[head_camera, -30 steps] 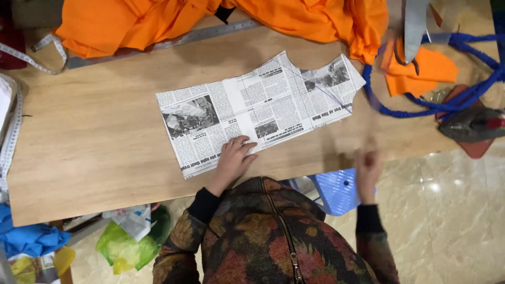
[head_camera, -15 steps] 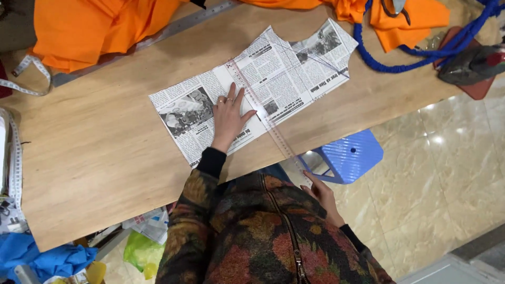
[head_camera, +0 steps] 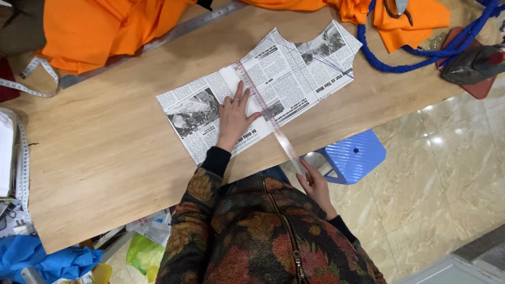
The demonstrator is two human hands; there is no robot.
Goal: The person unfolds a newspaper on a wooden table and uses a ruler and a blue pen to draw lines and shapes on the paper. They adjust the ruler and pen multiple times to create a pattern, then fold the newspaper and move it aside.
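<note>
The left hand (head_camera: 234,118) is lying open and flat on the newspaper pattern (head_camera: 263,87) — the right hand (head_camera: 314,184) is pinching the clear ruler (head_camera: 273,123), which is running lengthwise away from it, just beside the left fingers.

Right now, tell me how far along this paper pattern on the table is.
Done: the newspaper pattern is already cut to shape, with a curved notch at its far end and pen lines on it. In hand: the left hand presses it flat on the wooden table, while the right hand holds the near end of a clear ruler laid across it. Left: the orange fabric lies bunched and untouched.
</note>
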